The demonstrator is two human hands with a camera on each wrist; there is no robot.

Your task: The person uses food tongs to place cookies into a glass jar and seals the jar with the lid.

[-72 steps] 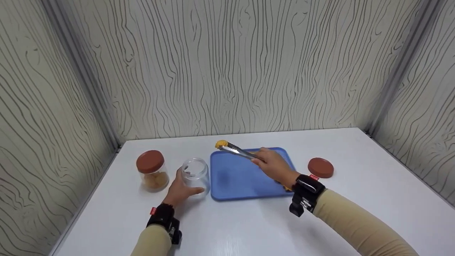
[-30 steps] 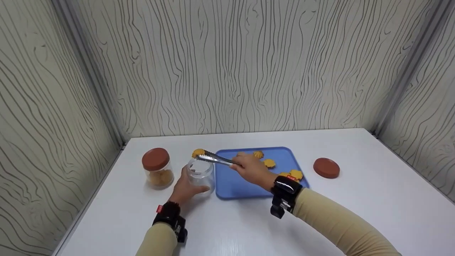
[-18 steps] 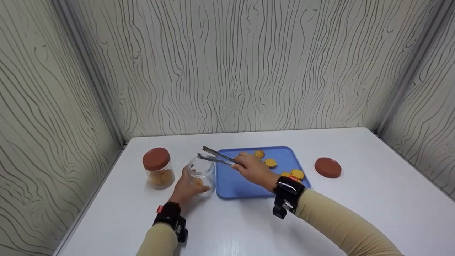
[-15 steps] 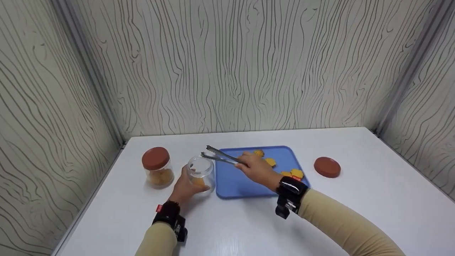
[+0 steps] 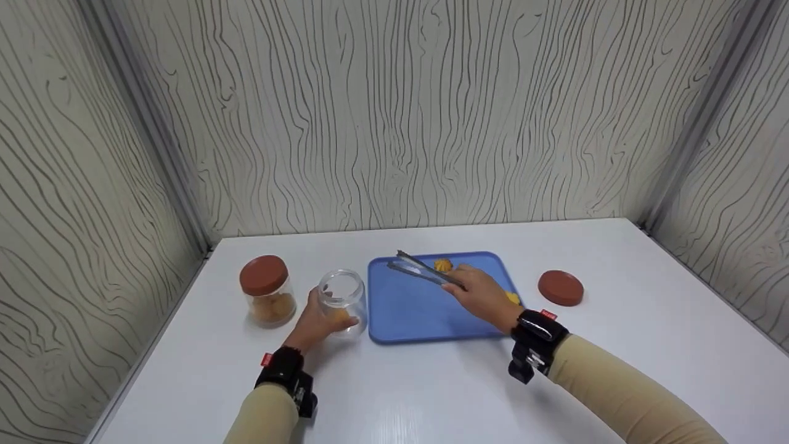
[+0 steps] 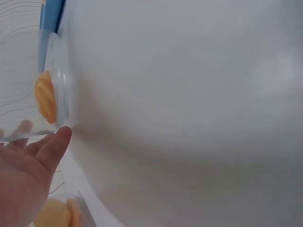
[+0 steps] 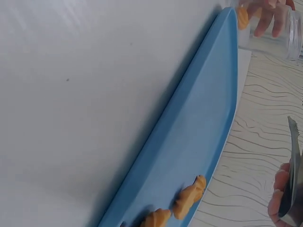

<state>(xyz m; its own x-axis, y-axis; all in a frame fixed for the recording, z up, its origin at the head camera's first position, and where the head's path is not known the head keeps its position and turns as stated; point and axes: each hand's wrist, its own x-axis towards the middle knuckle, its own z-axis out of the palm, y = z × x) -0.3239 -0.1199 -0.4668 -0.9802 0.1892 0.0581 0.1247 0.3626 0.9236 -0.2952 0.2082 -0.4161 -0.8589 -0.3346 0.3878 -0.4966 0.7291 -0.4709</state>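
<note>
My left hand point(image 5: 311, 325) holds a clear jar point(image 5: 355, 306), upright and lidless, with its fingers and thumb round the side. One cookie point(image 6: 46, 98) lies at the bottom of this jar in the left wrist view. My right hand point(image 5: 484, 297) grips metal tongs point(image 5: 431, 269) above a blue tray point(image 5: 407, 314). The tips of the tongs stand apart with nothing between them. On the tray, a ridged cookie point(image 5: 442, 264) sits near the back edge. More cookies point(image 7: 189, 196) show in the right wrist view; in the head view my right hand and wrist partly hide them.
A second jar point(image 5: 270, 302) with a red-brown lid and cookies inside stands left of my left hand. A loose red-brown lid point(image 5: 561, 287) lies right of the tray on the white table point(image 5: 394, 394). Patterned panels point(image 5: 394, 123) enclose the back and sides.
The cookie left the tongs and dropped into the open jar. The tongs spread apart, and my right hand moved right, from over the jar to over the tray. My left hand kept holding the jar.
</note>
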